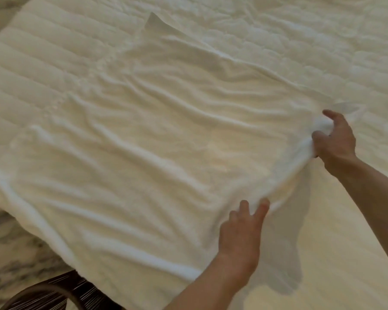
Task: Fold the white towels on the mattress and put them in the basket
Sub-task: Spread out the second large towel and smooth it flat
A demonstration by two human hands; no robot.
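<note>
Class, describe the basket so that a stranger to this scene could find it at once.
Start at the mattress and follow the spread white towel to its near left edge. Just below it, at the picture's bottom left, sits the basket: a dark curved woven rim, the only dark thing among whites.

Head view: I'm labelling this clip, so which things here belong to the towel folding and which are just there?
Part of the job:
white towel
mattress
basket
left hand and right hand, both gripping the towel's edge

Just there:
marbled floor
</note>
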